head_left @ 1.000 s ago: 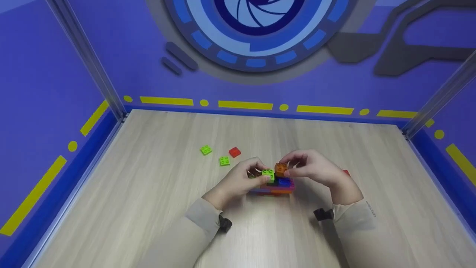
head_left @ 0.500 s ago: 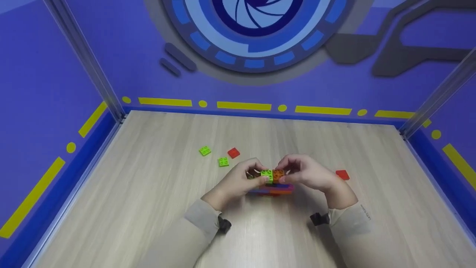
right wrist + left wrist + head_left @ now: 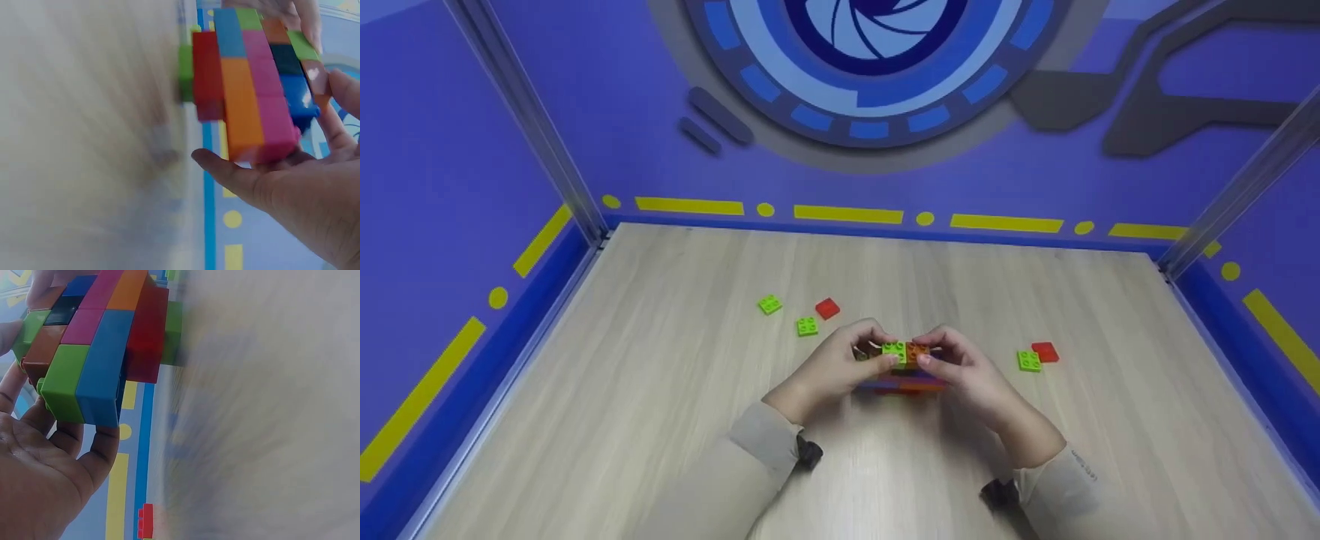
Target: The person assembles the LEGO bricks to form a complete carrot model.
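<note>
Mid-table [image 3: 660,420], well clear of the blue walls, my left hand [image 3: 832,367] and right hand [image 3: 967,375] curl round a stack [image 3: 904,367] of smooth, studded plastic bricks — fingers hide its lower layers. Loose green [image 3: 808,326] and red [image 3: 1044,351] plates lie apart on either side. Both wrist views blur the wood grain.

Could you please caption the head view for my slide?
Both hands, left hand and right hand, grip a multicoloured plastic brick stack on a pale wooden table.

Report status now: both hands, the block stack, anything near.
Left hand and right hand grip block stack. Stack on table. Loose green brick beside right hand, not blocking.
</note>
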Action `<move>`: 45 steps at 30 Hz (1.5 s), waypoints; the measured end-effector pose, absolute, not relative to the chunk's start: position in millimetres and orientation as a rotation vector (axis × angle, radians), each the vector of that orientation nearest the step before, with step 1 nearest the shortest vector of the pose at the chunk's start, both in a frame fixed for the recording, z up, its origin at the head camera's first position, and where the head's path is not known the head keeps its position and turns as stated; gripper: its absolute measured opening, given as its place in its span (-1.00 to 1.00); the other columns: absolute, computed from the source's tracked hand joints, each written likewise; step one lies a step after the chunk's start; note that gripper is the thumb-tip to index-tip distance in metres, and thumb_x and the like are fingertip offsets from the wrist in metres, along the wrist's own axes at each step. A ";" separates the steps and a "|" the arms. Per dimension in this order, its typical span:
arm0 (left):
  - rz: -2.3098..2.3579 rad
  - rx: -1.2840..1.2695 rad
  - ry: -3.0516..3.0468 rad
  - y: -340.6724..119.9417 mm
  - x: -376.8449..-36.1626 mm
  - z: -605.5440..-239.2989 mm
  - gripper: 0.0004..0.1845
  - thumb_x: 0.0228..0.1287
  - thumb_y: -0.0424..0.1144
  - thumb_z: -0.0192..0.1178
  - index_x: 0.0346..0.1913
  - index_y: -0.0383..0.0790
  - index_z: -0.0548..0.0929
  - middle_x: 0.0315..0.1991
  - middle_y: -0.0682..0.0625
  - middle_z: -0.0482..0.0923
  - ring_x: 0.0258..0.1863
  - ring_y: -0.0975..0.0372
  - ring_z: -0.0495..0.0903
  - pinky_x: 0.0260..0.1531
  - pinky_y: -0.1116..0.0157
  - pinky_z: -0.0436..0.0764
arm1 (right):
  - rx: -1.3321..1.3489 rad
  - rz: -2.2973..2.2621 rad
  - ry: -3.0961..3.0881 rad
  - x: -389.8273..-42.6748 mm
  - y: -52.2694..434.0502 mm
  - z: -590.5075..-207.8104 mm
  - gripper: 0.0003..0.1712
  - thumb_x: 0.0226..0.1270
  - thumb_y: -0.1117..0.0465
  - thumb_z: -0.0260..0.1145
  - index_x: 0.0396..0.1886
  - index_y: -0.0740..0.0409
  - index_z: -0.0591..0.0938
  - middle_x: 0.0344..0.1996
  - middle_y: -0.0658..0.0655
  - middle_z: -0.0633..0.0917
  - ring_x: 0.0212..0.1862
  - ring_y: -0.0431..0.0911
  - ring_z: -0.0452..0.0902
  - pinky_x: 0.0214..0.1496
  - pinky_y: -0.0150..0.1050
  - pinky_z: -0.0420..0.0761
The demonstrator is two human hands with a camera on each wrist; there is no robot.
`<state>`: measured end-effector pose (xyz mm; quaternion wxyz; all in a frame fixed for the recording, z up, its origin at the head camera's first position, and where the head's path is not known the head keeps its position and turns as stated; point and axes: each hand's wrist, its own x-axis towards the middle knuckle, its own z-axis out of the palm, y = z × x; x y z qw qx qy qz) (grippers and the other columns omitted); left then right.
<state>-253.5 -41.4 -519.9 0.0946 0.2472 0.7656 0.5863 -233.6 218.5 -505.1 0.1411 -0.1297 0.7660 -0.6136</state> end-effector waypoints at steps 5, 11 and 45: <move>1.732 0.745 2.286 -42.6 -252.6 -521.6 -0.77 0.64 -0.13 0.41 0.16 -0.13 0.73 0.12 -0.07 0.76 0.09 0.19 0.71 0.22 0.12 0.66 | -0.388 -1.803 2.238 -232.8 216.0 -511.7 -0.59 0.75 0.17 0.33 0.36 0.33 0.57 0.22 0.13 0.65 0.30 -0.01 0.55 0.33 -0.37 0.61; 1.738 0.726 2.283 -42.6 -251.6 -520.9 -0.78 0.63 -0.14 0.42 0.15 -0.13 0.73 0.12 -0.06 0.76 0.11 0.13 0.71 0.24 0.05 0.66 | -0.472 -1.757 2.287 -235.0 219.4 -517.5 -0.61 0.76 0.16 0.33 0.38 0.25 0.57 0.25 0.17 0.64 0.32 0.04 0.54 0.32 -0.39 0.62; 1.760 0.752 2.290 -41.2 -253.8 -522.2 -0.75 0.61 -0.15 0.43 0.16 -0.17 0.75 0.10 -0.09 0.78 0.06 0.18 0.68 0.20 0.10 0.63 | -0.357 -1.666 2.356 -235.9 225.6 -511.9 -0.53 0.67 0.07 0.46 0.40 0.18 0.67 0.30 0.21 0.71 0.33 -0.01 0.59 0.35 -0.40 0.62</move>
